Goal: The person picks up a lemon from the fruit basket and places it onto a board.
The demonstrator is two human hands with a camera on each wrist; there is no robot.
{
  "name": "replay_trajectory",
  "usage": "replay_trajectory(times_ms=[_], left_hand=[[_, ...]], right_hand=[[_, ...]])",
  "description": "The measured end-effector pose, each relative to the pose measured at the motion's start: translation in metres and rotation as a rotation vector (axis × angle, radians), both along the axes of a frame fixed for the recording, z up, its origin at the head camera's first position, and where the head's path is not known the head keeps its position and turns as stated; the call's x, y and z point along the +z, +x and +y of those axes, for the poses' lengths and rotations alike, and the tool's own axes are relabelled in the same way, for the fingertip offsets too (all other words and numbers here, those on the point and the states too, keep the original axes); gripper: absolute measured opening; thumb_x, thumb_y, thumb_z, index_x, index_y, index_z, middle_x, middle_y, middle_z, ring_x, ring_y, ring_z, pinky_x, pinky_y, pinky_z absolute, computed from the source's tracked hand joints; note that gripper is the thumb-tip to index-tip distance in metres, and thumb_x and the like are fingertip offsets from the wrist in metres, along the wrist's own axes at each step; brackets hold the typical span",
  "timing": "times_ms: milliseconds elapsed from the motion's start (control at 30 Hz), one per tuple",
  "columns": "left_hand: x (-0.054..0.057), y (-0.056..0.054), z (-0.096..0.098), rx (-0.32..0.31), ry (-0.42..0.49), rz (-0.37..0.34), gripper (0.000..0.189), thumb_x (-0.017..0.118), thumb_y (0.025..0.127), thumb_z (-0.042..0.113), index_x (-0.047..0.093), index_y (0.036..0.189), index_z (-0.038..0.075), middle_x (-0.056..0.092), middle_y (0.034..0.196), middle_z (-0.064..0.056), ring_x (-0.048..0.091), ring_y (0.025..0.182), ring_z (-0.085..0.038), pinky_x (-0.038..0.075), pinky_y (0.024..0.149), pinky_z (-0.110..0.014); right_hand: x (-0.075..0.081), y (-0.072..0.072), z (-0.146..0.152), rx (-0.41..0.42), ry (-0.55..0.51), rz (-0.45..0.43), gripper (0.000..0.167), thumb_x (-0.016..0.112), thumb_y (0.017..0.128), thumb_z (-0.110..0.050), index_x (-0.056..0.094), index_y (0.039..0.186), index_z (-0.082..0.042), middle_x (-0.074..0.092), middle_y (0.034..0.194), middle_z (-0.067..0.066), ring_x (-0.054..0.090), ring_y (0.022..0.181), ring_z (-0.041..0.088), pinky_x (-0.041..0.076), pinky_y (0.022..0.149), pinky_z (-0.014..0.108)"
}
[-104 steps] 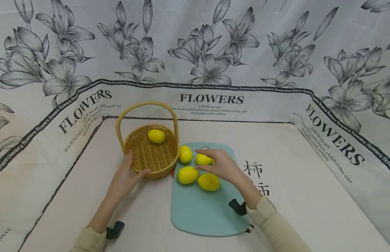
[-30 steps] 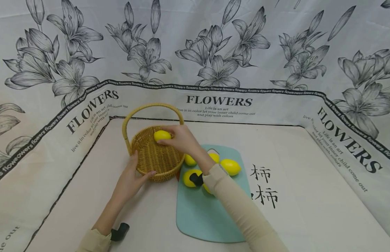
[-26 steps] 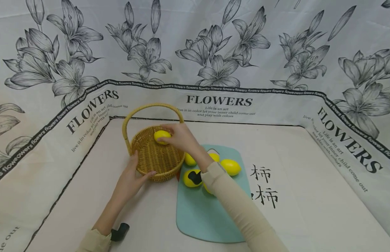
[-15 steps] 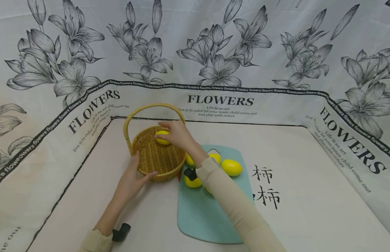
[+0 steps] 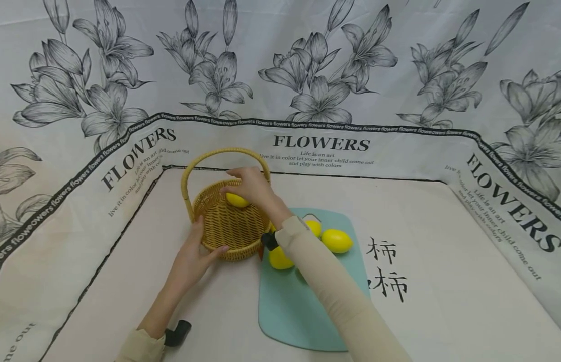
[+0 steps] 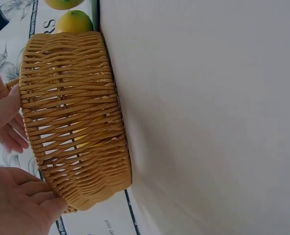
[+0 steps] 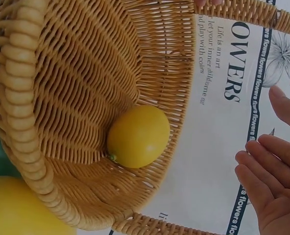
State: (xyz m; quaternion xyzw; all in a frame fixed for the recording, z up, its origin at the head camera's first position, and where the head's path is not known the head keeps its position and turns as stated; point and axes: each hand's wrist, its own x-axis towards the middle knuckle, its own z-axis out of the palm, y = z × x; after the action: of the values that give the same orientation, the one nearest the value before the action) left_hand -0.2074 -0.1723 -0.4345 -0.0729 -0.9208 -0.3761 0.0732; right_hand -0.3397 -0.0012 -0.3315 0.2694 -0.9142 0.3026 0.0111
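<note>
The wicker basket (image 5: 232, 229) stands upright at the back left, its handle arched over it. My left hand (image 5: 187, 261) grips its near left side, thumb at the front rim; the left wrist view has these fingers (image 6: 30, 200) against the weave. Inside, one yellow lemon (image 7: 138, 137) lies against the far wall. Over that lemon hangs my right hand (image 5: 253, 187), partly covering it in the head view. In the right wrist view the right fingers (image 7: 267, 171) are spread and apart from the lemon, with nothing between them.
Right of the basket lies a pale blue-green cutting board (image 5: 303, 322). Several lemons rest on its upper half, one (image 5: 336, 241) at the right; my right sleeve (image 5: 327, 284) hides part of the group. A flower-printed cloth wall (image 5: 316, 161) rises behind the table.
My right hand has moved left from the board's lemons to the basket. A second ago its fingers were round the basket's lemon; now they are raised off it. The left hand keeps its grip.
</note>
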Motion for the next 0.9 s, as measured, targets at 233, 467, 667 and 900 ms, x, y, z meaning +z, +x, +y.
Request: replay_trajectory(times_ms=[233, 467, 667, 900], left_hand=[[0.001, 0.001, 0.0, 0.006, 0.001, -0.004, 0.106, 0.065, 0.085, 0.055, 0.005, 0.153, -0.001, 0.01, 0.157, -0.024, 0.017, 0.142, -0.041, 0.026, 0.11, -0.058], [-0.001, -0.001, -0.001, -0.002, 0.014, 0.008, 0.106, 0.065, 0.086, 0.054, 0.006, 0.153, -0.001, 0.01, 0.157, -0.024, 0.016, 0.143, -0.039, 0.025, 0.111, -0.057], [-0.002, -0.001, 0.0, -0.005, 0.022, 0.011, 0.106, 0.065, 0.086, 0.054, 0.006, 0.153, -0.002, 0.009, 0.157, -0.024, 0.014, 0.143, -0.039, 0.023, 0.112, -0.056], [-0.002, -0.002, -0.001, 0.002, 0.018, 0.012, 0.106, 0.065, 0.085, 0.055, 0.007, 0.153, -0.002, 0.01, 0.158, -0.023, 0.014, 0.143, -0.037, 0.023, 0.112, -0.055]], right_hand=[[-0.009, -0.008, -0.002, -0.033, -0.02, -0.044, 0.058, 0.07, 0.088, -0.039, 0.056, 0.136, -0.009, 0.057, 0.135, 0.006, 0.052, 0.124, 0.02, 0.044, 0.101, 0.03], [-0.016, -0.016, -0.007, -0.039, -0.034, -0.084, 0.057, 0.069, 0.09, -0.036, 0.055, 0.136, -0.007, 0.056, 0.136, 0.007, 0.052, 0.124, 0.02, 0.044, 0.101, 0.03], [-0.016, -0.022, -0.015, -0.045, -0.027, -0.102, 0.056, 0.069, 0.09, -0.034, 0.054, 0.137, -0.007, 0.056, 0.136, 0.007, 0.052, 0.123, 0.02, 0.046, 0.099, 0.029], [-0.023, -0.03, -0.021, -0.102, -0.018, -0.138, 0.058, 0.069, 0.089, -0.038, 0.056, 0.135, -0.006, 0.058, 0.133, 0.006, 0.054, 0.122, 0.02, 0.047, 0.097, 0.028]])
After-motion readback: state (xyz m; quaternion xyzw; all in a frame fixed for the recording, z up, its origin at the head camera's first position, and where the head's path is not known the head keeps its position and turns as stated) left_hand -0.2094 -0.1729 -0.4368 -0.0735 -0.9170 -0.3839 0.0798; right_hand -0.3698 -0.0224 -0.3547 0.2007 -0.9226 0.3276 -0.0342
